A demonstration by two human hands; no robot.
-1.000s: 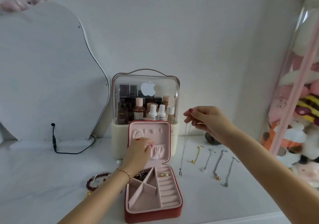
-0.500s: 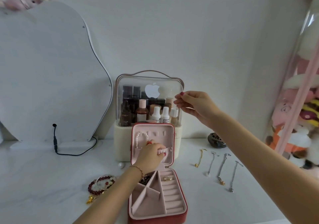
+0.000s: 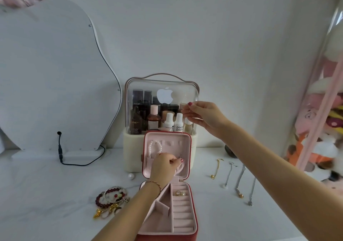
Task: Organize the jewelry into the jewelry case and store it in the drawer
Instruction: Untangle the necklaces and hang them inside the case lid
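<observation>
Four chains (image 3: 234,179) lie on counter (image 3: 55,185) right of open jewelry case (image 3: 168,209); cosmetics box (image 3: 161,122) behind. Right hand (image 3: 203,115) fingers pinch thin necklace (image 3: 183,129) top; left hand (image 3: 164,166) fingers pinch its lower end at lid pocket.

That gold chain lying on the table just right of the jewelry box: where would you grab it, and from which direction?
Pinch the gold chain at its far end, near the clasp, coming straight down from above. It lies flat and nearly straight on the white table, pendant end toward the camera, so lifting the far end should let it hang untangled. The silver chain beside it lies apart, leaving room for fingertips.
</observation>
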